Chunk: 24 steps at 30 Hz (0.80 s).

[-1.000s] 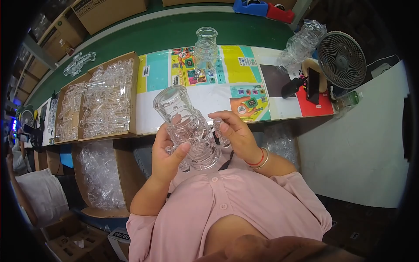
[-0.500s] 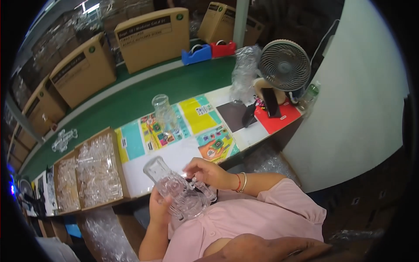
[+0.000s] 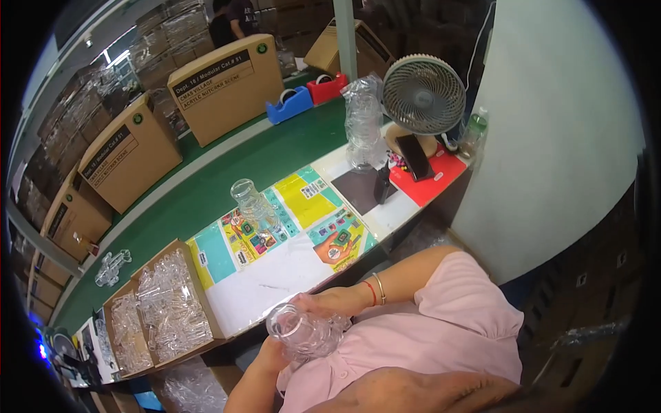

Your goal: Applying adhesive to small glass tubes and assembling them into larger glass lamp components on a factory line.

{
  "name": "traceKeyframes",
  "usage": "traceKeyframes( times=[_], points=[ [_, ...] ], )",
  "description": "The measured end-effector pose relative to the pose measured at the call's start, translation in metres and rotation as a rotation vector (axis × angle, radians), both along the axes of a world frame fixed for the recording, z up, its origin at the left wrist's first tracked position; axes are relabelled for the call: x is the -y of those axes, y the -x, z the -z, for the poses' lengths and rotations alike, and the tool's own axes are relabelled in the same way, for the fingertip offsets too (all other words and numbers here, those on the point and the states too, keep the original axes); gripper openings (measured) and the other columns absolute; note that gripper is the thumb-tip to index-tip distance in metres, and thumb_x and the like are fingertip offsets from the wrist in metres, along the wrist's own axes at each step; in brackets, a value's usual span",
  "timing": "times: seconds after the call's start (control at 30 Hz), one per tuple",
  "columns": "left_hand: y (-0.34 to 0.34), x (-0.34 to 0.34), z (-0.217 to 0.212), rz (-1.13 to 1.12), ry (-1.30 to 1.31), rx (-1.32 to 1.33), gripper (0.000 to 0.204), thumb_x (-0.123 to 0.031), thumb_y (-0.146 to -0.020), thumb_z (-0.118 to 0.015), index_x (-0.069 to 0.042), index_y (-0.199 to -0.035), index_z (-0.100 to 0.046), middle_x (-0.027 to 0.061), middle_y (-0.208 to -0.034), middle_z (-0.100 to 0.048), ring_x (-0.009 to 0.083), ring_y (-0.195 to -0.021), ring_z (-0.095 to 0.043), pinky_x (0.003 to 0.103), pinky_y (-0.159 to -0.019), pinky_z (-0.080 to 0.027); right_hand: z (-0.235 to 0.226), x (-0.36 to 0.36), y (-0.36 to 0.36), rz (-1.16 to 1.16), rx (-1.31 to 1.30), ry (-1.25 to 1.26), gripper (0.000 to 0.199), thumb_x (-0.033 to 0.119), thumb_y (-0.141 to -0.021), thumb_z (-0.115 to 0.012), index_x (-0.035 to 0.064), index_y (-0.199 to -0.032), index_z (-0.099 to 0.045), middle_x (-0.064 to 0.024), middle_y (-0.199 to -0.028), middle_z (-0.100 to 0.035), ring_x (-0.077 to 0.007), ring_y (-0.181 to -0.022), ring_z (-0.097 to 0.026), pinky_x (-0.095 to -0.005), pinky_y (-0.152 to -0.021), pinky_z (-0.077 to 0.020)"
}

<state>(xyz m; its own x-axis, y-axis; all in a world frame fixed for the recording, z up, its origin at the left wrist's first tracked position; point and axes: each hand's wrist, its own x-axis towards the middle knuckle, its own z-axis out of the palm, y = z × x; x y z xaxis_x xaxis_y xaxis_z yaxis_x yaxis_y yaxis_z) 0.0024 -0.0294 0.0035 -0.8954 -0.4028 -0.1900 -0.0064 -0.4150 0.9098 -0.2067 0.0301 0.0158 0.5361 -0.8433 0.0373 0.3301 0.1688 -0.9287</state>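
Note:
Close to my body, a clear plastic figure (image 3: 308,335) with a round rim is held between both hands. My left hand (image 3: 274,354) is closed around its lower left side. Against its far right side my right hand (image 3: 332,301) is closed, with some fingertips hidden behind the clear plastic. Another clear figure (image 3: 256,208) with a round rim stands on the printed sheets of the bench. To the left, an open cardboard tray (image 3: 201,303) holds many small clear plastic parts.
A clear part (image 3: 111,268) lies on the green surface (image 3: 206,182). Brown cartons (image 3: 227,89) line its far side, near blue (image 3: 292,105) and red (image 3: 328,88) tape dispensers. A fan (image 3: 423,94), phone (image 3: 414,157) and wrapped clear item (image 3: 363,124) occupy the right end.
The figure has tipped so its round rim faces up toward me. My right hand has gone from its side piece to its far side. The whole view has shifted a little.

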Motion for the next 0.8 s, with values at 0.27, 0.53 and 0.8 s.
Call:
traceKeyframes(
  times=[0.27, 0.53, 0.8],
  points=[
    [-0.004, -0.005, 0.029, -0.168, 0.243, 0.166, 0.051, -0.043, -0.095, -0.046, -0.008, -0.133, -0.043, 0.0076, -0.124, -0.053, 0.0207, -0.112, -0.053, 0.037, -0.093, -0.045, 0.017, -0.010, -0.007, 0.081, 0.327, -0.321, 0.055, 0.043, -0.102, -0.028, -0.0027, -0.122, -0.052, -0.0090, -0.121, -0.056, -0.0142, -0.110, -0.052, -0.0302, -0.098, -0.0390],
    [-0.005, -0.006, 0.013, -0.203, -0.224, 0.159, 0.052, -0.043, -0.094, -0.049, -0.006, -0.131, -0.046, 0.0086, -0.123, -0.054, 0.0224, -0.112, -0.053, 0.038, -0.094, -0.045, 0.026, -0.009, -0.010, 0.088, 0.346, -0.371, 0.053, 0.042, -0.101, -0.034, -0.0035, -0.122, -0.051, -0.0074, -0.122, -0.056, -0.0139, -0.108, -0.053, -0.0292, -0.096, -0.0408],
    [0.003, 0.001, 0.014, -0.160, -0.466, 0.024, 0.053, -0.040, -0.096, -0.038, -0.005, -0.136, -0.041, 0.0125, -0.131, -0.050, 0.0268, -0.117, -0.051, 0.043, -0.099, -0.041, 0.033, 0.011, 0.001, -0.156, 0.482, -0.506, 0.057, 0.044, -0.099, -0.035, -0.0024, -0.131, -0.044, -0.0117, -0.129, -0.053, -0.0195, -0.116, -0.053, -0.0359, -0.101, -0.0404]
  ],
)
